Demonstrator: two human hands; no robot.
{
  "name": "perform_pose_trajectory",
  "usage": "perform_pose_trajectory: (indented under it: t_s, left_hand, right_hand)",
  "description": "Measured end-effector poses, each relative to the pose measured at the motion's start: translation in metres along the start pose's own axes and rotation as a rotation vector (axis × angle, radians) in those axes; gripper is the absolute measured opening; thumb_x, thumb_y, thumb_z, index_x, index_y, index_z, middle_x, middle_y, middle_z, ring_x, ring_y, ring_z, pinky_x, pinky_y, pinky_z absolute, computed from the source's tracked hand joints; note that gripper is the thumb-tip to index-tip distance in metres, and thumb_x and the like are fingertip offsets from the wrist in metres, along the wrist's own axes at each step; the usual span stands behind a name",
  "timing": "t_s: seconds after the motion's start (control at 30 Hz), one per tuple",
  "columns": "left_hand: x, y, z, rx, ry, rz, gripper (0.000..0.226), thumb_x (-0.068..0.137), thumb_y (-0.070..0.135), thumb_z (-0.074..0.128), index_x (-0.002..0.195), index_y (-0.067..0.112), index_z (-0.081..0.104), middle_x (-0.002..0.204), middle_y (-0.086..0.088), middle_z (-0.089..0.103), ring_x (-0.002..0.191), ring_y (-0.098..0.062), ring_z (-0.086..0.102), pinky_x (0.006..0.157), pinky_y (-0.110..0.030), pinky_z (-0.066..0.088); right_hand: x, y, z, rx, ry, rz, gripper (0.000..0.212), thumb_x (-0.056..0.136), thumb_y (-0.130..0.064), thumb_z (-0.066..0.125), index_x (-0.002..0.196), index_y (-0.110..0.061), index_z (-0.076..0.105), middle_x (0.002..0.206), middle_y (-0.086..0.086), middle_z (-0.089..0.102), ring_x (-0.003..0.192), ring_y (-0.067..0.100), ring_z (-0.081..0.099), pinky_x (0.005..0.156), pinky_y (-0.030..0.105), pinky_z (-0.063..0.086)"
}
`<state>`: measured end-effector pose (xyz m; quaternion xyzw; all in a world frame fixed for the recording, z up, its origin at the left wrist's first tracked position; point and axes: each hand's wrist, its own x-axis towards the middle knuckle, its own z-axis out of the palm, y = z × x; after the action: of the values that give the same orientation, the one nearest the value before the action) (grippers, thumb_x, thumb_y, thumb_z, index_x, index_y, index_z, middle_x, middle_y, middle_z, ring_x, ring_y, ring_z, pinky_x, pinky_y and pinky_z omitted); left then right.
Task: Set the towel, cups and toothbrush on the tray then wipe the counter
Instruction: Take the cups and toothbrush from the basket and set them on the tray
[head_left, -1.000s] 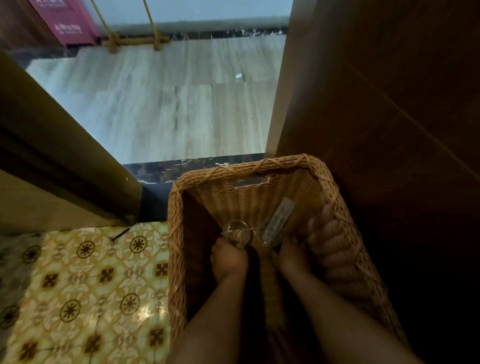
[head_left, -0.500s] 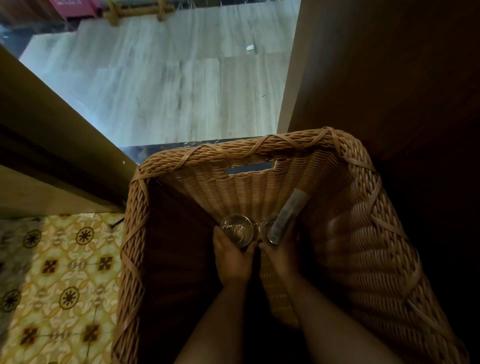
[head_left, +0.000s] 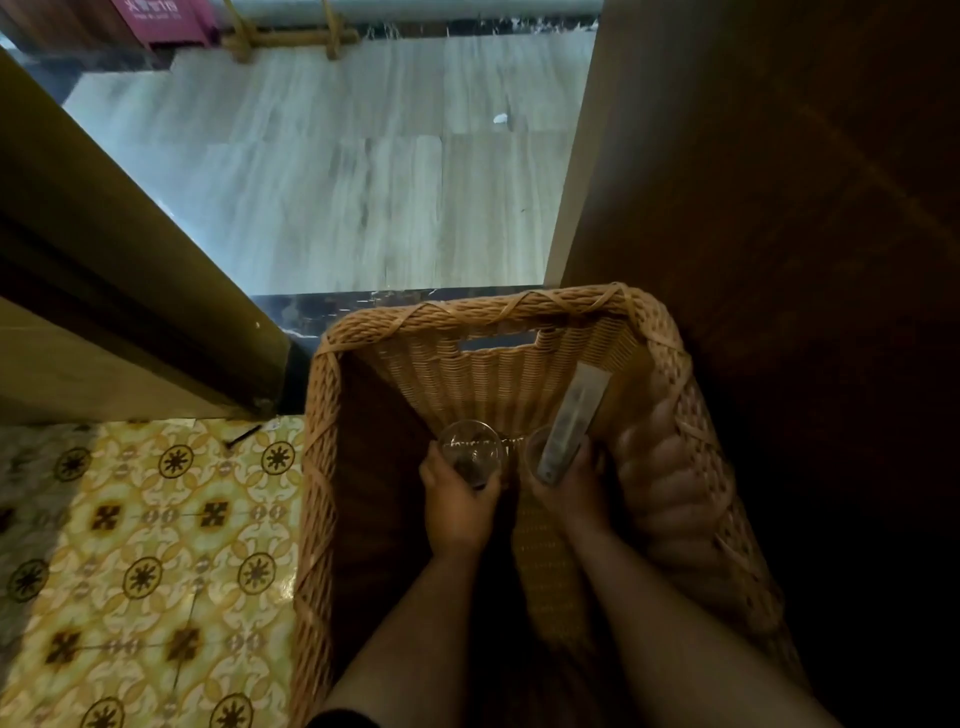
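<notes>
Both my hands reach down into a deep woven wicker basket (head_left: 519, 306). My left hand (head_left: 457, 506) grips a clear glass cup (head_left: 470, 449) from below, its mouth facing up. My right hand (head_left: 576, 488) holds a second clear cup (head_left: 535, 457) together with a long wrapped toothbrush packet (head_left: 571, 421), which sticks up and leans against the basket's far right wall. The two cups are close side by side near the basket's far end. No towel or tray is in view.
The basket stands against a dark wooden panel (head_left: 779, 208) on its right. A wooden door frame (head_left: 104, 260) runs on the left. Yellow patterned floor tiles (head_left: 156, 545) lie left of the basket, pale wood-look flooring (head_left: 363, 182) beyond it.
The view has shifted over the basket. Both hands with the cups and the toothbrush packet sit slightly higher inside it, the packet now leaning further toward the right wall.
</notes>
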<state>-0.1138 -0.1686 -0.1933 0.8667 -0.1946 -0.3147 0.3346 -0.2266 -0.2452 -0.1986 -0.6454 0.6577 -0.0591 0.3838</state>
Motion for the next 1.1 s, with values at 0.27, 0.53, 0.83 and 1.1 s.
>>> perform_pose_trajectory:
  t_s: [0.27,0.53,0.83,1.1]
  left_hand:
    - [-0.091,0.065,-0.127,0.042,-0.166,0.244,0.101,0.077,0.046,0.078,0.152,0.026,0.014,0.154,-0.002,0.027,0.124,-0.011,0.041,0.091,-0.022,0.037]
    - [-0.141,0.063,-0.253,-0.009,-0.006,0.443,0.1,0.072,0.054,0.077,0.15,0.025,0.022,0.144,0.003,0.038,0.128,-0.01,0.043,0.096,-0.014,0.035]
    - [-0.149,-0.056,-0.446,-0.071,0.279,0.334,0.098,0.074,0.049,0.081,0.149,0.018,0.026,0.146,-0.002,0.039,0.13,-0.014,0.044,0.102,-0.021,0.037]
    - [-0.153,-0.215,-0.632,-0.014,0.51,0.075,0.101,0.077,0.057,0.073,0.153,0.019,0.017,0.153,-0.004,0.03,0.134,-0.018,0.04,0.095,-0.02,0.03]
  right_hand:
    - [-0.107,-0.062,-0.119,-0.108,0.009,-0.115,0.109,0.073,-0.04,0.08,0.152,-0.022,0.008,0.161,0.009,0.009,0.146,0.034,0.013,0.112,0.057,0.028]
    - [-0.196,-0.135,-0.16,-0.077,-0.058,-0.46,0.1,0.068,-0.042,0.082,0.146,-0.027,0.021,0.147,0.002,0.029,0.126,0.02,0.045,0.096,0.035,0.048]
    - [-0.312,-0.282,-0.022,-0.167,-0.207,-0.783,0.102,0.066,-0.043,0.082,0.146,-0.032,0.018,0.141,0.002,0.033,0.117,0.021,0.051,0.085,0.032,0.048]
    - [-0.417,-0.408,0.156,-0.23,-0.505,-0.962,0.093,0.062,-0.055,0.079,0.136,-0.038,0.026,0.131,-0.004,0.035,0.115,0.016,0.051,0.094,0.04,0.05]
